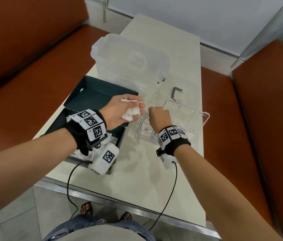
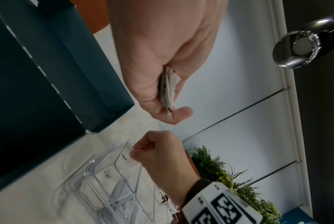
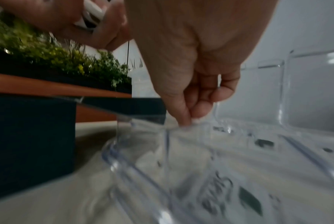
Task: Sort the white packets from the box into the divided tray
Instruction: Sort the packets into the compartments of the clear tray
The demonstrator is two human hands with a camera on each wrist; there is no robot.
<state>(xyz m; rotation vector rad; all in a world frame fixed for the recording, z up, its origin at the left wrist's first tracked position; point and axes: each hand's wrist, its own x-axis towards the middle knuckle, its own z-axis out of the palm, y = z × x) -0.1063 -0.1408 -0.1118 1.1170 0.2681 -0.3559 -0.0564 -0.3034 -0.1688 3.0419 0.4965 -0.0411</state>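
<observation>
Left hand [image 1: 119,111], palm up beside dark green cardboard box [image 1: 92,100], fingers curled round bunch of small white paper packets [image 1: 131,112]. Right hand [image 1: 159,117] nearer clear acrylic divided tray [image 1: 205,117] — fingertips pinched over near-left compartment, contents of pinch unclear — packets lie just left of it.

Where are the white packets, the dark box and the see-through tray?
white packets [image 1: 131,111]: head view, on the bunch lying in the left hand's palm.
dark box [image 1: 100,94]: head view, on the inside of its open lid.
see-through tray [image 1: 205,117]: head view, on its far right rim.
</observation>
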